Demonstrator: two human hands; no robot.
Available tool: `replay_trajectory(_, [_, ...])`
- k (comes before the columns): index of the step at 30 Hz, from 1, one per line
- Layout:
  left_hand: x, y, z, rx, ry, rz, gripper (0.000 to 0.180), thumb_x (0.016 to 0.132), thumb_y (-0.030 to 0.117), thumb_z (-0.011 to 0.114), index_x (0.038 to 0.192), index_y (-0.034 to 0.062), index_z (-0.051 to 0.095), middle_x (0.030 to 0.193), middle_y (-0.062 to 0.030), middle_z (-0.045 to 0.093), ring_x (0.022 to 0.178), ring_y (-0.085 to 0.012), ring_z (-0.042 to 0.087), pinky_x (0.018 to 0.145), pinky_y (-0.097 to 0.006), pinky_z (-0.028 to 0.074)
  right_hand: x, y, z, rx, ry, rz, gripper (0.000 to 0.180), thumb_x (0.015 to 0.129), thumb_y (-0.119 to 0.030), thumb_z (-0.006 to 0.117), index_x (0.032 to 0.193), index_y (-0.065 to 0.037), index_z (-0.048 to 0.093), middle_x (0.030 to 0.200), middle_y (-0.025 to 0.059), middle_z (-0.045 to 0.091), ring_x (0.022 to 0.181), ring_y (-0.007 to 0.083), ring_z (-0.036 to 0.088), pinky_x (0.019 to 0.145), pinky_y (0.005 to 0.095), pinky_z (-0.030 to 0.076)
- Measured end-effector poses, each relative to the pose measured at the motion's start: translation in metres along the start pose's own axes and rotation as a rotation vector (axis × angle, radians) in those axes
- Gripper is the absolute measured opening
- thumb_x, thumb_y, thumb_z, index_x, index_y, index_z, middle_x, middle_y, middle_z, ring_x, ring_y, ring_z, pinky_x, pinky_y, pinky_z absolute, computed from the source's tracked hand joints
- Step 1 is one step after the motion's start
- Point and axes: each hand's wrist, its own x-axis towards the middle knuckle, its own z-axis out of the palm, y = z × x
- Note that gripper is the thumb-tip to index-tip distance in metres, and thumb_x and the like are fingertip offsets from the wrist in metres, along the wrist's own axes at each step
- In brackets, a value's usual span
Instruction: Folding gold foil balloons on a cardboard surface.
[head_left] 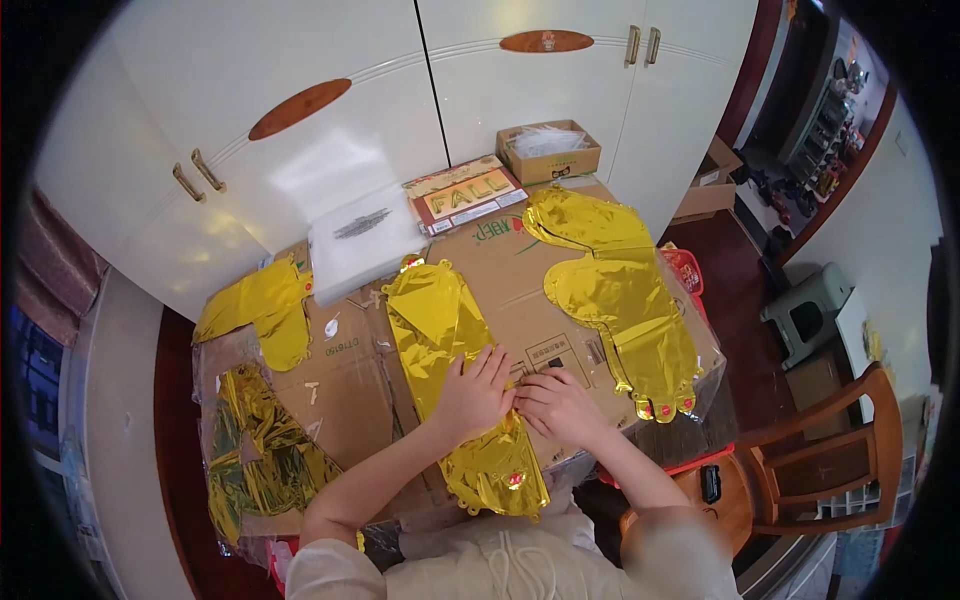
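- The left hand (474,392) pressed flat, fingers open, on the gold foil balloon (450,370) near the cardboard table (350,400) front edge; it should keep the foil smooth
- The right hand (556,405) pinched the balloon's edge; a gentle pinch seemed best

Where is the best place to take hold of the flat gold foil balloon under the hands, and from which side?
Probably the near end of the gold foil balloon, pinched at its edge from the person's side: it lies flat along the cardboard, and that end overhangs nearest the left hand and right hand.
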Motion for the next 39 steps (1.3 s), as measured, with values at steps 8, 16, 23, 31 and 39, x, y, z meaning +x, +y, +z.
replay_trajectory(8, [0.001, -0.009, 0.010, 0.047, 0.070, -0.035, 0.052, 0.088, 0.031, 0.060, 0.129, -0.0011, 0.055, 0.135, -0.0148, 0.055, 0.128, -0.0260, 0.048, 0.103, -0.053, 0.035, 0.001, 0.000, -0.001, 0.015, -0.009, 0.011, 0.020, 0.079, -0.018, 0.067, 0.097, -0.010, 0.070, 0.104, -0.0015, 0.066, 0.109, 0.0162, 0.057, 0.100, 0.0367, 0.040])
replay_trajectory(16, [0.018, -0.032, 0.016, 0.082, 0.158, -0.105, 0.049, 0.085, 0.029, 0.061, 0.124, 0.0007, 0.058, 0.131, -0.0112, 0.058, 0.127, -0.0219, 0.048, 0.106, -0.051, 0.033, 0.000, 0.002, 0.001, 0.031, -0.031, 0.010, 0.021, 0.079, -0.018, 0.067, 0.098, -0.011, 0.071, 0.107, -0.0022, 0.067, 0.109, 0.0158, 0.057, 0.101, 0.0369, 0.039])
replay_trajectory(23, [0.030, -0.039, 0.013, 0.068, 0.139, -0.160, 0.050, 0.085, 0.031, 0.060, 0.125, 0.0003, 0.055, 0.131, -0.0121, 0.056, 0.124, -0.0240, 0.050, 0.105, -0.050, 0.033, 0.000, 0.002, 0.004, 0.050, -0.016, 0.028, 0.021, 0.078, -0.018, 0.067, 0.098, -0.011, 0.071, 0.107, -0.0025, 0.066, 0.109, 0.0160, 0.056, 0.102, 0.0376, 0.039])
replay_trajectory(31, [0.043, -0.046, 0.020, -0.024, 0.113, -0.228, 0.052, 0.083, 0.033, 0.063, 0.120, -0.0030, 0.057, 0.120, -0.0143, 0.058, 0.109, -0.0263, 0.055, 0.092, -0.044, 0.041, 0.001, 0.002, 0.001, 0.045, -0.020, 0.034, 0.023, 0.080, -0.018, 0.068, 0.101, -0.010, 0.071, 0.105, -0.0022, 0.068, 0.107, 0.0163, 0.058, 0.100, 0.0379, 0.041])
replay_trajectory(39, [0.052, -0.059, 0.024, 0.051, 0.117, -0.286, 0.054, 0.084, 0.036, 0.062, 0.121, -0.0025, 0.058, 0.117, -0.0120, 0.059, 0.106, -0.0244, 0.055, 0.087, -0.041, 0.041, 0.001, 0.002, 0.002, 0.048, -0.017, 0.038, 0.022, 0.081, -0.019, 0.067, 0.100, -0.010, 0.071, 0.104, -0.0022, 0.068, 0.107, 0.0156, 0.057, 0.101, 0.0373, 0.039])
